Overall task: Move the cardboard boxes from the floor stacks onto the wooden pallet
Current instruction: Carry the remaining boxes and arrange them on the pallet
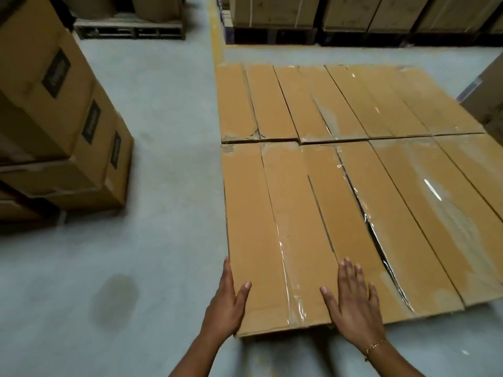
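Cardboard boxes [381,186], long and flat, lie side by side in two rows as one low layer right of centre; what carries them is hidden beneath. Clear tape runs along their seams, and one seam in the near row gapes dark. Around them we see the grey concrete floor [168,118], with a yellow line [215,36] running toward the back and a dark stain [114,297] near us. At our left stands a floor stack [68,126] of brown cartons with dark labels on their ends, well apart from the layer. Along the back are more cartons [353,12] on dark pallets, and at back left a wooden pallet [130,31] bears a load. Another carton [487,99] shows at the right edge, just beside the layer's far corner.

Our left grip [228,306] presses the left side wall of the nearest box [255,227] at its near corner, fingers straight along the side, thumb laid over the top. Our right grip [353,308] lies flat on the near row's top, just right of that, fingers straight and spread. A thin gold bracelet [375,346] circles the right wrist.
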A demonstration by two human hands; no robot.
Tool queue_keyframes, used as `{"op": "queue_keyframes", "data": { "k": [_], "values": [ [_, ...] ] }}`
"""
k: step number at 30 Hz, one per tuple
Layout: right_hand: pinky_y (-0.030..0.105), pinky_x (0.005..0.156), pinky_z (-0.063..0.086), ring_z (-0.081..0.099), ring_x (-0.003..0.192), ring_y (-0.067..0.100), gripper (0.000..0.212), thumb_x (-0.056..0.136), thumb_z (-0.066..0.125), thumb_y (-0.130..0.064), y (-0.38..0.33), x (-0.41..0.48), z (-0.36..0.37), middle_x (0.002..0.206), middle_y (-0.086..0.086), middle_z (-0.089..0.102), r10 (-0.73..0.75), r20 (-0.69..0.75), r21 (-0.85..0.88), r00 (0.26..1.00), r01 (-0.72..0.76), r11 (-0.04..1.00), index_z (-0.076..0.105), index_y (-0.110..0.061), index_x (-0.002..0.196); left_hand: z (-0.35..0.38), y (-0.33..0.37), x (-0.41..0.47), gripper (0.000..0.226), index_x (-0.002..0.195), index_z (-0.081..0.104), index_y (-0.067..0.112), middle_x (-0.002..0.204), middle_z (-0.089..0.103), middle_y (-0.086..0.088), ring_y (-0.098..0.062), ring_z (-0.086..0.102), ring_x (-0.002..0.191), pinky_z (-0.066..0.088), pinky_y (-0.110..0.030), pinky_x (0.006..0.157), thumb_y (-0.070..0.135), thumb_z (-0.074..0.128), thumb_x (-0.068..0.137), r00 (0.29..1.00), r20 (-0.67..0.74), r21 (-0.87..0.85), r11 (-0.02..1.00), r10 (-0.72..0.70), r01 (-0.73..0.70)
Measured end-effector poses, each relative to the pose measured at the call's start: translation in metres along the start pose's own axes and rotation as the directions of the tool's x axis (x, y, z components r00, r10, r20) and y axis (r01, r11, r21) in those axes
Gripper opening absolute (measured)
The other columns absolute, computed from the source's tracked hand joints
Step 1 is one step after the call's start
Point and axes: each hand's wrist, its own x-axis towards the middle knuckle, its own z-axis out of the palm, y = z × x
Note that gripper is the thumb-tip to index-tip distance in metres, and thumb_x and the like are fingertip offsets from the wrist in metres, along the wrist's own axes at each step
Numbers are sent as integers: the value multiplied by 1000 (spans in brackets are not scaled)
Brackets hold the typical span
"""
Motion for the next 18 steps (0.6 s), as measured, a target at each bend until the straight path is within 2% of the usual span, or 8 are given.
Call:
{"op": "queue_keyframes", "data": {
  "k": [3, 7, 11, 14, 18],
  "values": [
    [52, 126, 6, -18, 155, 20, 100, 81, -18, -81, -6, 0, -23, 164, -3, -30, 30, 136, -34, 990, -26, 999, -18, -19, 160, -23, 10, -1, 84, 156, -15, 47, 168, 17, 15, -17, 35, 149, 44, -46, 111, 77, 34, 95, 998, 55, 84, 996, 20, -25],
    [54, 124, 6, -3, 158, 22, 91, 96, 12, -75, -18, 5, -79, 169, -2, -17, 67, 353, -70, 933, -45, 997, -9, -19, 163, -74, 42, -13, 91, 163, -6, 28, 171, 3, 10, -13, 15, 155, 29, -40, 120, 69, 40, 97, 999, 38, 168, 986, -21, 14],
    [53, 124, 6, 5, 158, 20, 88, 97, 20, -74, -41, -6, -144, 171, -3, -5, 117, 344, 8, 932, -127, 992, 0, -20, 164, -143, 78, -33, 86, 164, -1, 26, 170, 2, 10, -10, 8, 156, 21, -38, 124, 68, 38, 98, 998, 58, 218, 975, 30, -42],
    [51, 125, 9, 9, 157, 19, 86, 99, 23, -72, -72, -18, -189, 171, -4, -2, 152, 289, 100, 945, -188, 977, 3, -20, 164, -203, 99, -46, 84, 164, 2, 29, 170, 5, 11, -11, 8, 156, 20, -40, 125, 70, 35, 98, 997, 58, 273, 959, 58, -72],
    [50, 123, 14, 13, 156, 21, 85, 98, 26, -71, -116, -24, -239, 171, -4, 3, 137, 221, 209, 966, -184, 960, 8, -20, 164, -284, 132, -40, 81, 164, 11, 28, 170, 11, 8, -13, 11, 156, 22, -41, 123, 68, 37, 99, 996, 26, 351, 932, 90, -94]
  ]
}}
